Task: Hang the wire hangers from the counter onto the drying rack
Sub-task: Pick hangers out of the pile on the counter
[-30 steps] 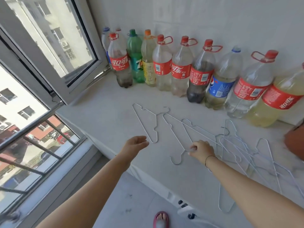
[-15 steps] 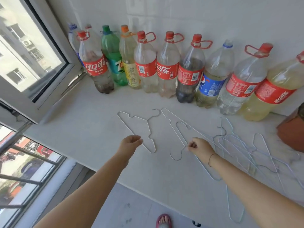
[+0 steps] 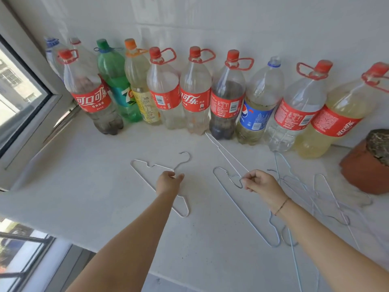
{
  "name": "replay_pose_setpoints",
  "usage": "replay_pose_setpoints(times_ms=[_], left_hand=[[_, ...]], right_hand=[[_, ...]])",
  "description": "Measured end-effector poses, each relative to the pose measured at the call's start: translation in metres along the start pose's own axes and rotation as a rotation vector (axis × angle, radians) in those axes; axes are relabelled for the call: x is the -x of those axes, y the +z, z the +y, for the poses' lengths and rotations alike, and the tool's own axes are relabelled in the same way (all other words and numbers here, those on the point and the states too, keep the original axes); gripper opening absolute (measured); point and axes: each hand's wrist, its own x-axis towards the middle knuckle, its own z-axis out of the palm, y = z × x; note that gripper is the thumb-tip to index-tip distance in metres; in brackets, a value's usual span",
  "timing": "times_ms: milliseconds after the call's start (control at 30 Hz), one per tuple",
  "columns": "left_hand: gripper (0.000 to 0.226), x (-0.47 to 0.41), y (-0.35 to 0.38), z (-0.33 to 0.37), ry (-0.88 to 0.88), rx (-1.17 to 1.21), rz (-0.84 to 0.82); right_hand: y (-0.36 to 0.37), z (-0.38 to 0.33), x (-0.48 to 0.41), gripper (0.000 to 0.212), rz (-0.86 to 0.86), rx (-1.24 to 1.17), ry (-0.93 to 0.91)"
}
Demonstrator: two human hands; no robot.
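Carefully: my right hand (image 3: 260, 183) pinches the middle hanger (image 3: 235, 184) by its hook; my left hand (image 3: 169, 182) sits on the lone hanger (image 3: 162, 167) toward the desk's (image 3: 84, 175) left edge, grip I cannot tell; I'd lift both straight up, clear of the right-edge pile (image 3: 328, 199).

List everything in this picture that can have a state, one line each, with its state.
left hanger, flat on counter
right hanger, held by its hook
hanger pile, tangled on counter
left hand, over left hanger's neck; grip hidden
right hand, pinching right hanger's hook
bottles, upright, capped, part full
pot, upright
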Motion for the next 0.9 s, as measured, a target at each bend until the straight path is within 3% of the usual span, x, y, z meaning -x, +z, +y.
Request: replay_pose_setpoints(times_ms=[100, 233, 400, 567, 733, 900], left_hand=[[0.048, -0.007, 0.005, 0.000, -0.041, -0.046, 0.002], [0.028, -0.010, 0.008, -0.001, -0.031, -0.121, -0.017], [0.030, -0.009, 0.008, 0.001, -0.043, -0.167, -0.034], [0.016, -0.009, 0.005, 0.004, -0.085, -0.044, -0.062], [0.002, 0.002, 0.000, 0.003, -0.069, 0.261, -0.135], [0.017, 0.021, -0.012, 0.003, -0.047, 0.382, -0.143]], right_hand=[[0.000, -0.004, 0.001, 0.006, 0.004, -0.018, -0.002], [-0.002, -0.007, 0.001, 0.012, 0.015, -0.022, -0.003], [-0.003, -0.009, 0.002, 0.014, 0.010, -0.031, -0.007], [-0.005, -0.017, -0.002, 0.016, 0.028, -0.058, -0.027], [-0.008, -0.023, -0.006, 0.017, 0.053, -0.137, -0.041], [0.001, -0.034, -0.002, 0.016, 0.054, -0.261, -0.056]])
